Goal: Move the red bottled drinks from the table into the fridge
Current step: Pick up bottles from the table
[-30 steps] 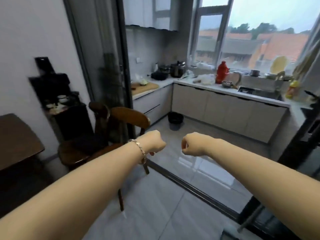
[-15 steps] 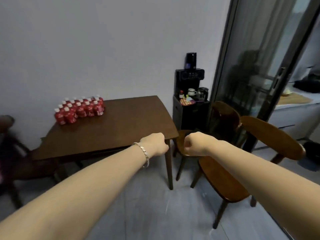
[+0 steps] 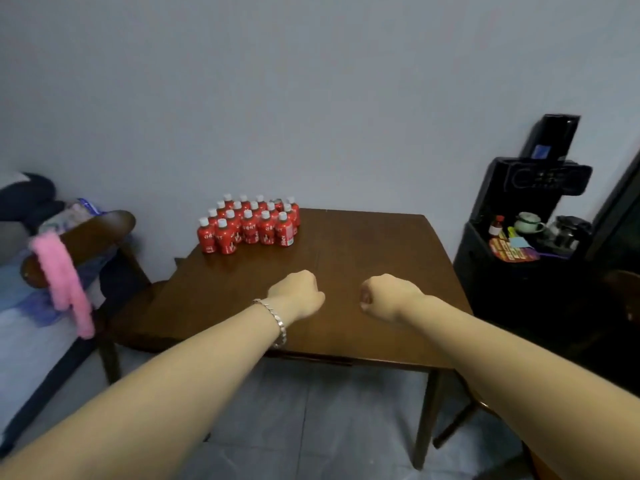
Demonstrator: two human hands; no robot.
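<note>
Several red bottled drinks [image 3: 250, 225] with white caps stand packed together at the far left corner of a dark brown wooden table [image 3: 363, 265], close to the wall. My left hand [image 3: 298, 294], a silver bracelet on its wrist, is a closed fist held over the table's near half. My right hand [image 3: 386, 296] is also a closed fist beside it, a short gap between them. Both fists hold nothing and are well short of the bottles. No fridge is in view.
A black drinks stand [image 3: 519, 271] with a cup, kettle and small items stands right of the table. At the left is a wooden chair [image 3: 86, 237] with a pink fluffy cloth [image 3: 65, 289] hanging from it and clothes piled on it. Grey tile floor lies below.
The view has swung left from the kitchen to the table, which now sits straight ahead and closer. Both fists keep the same pose in front of me.
</note>
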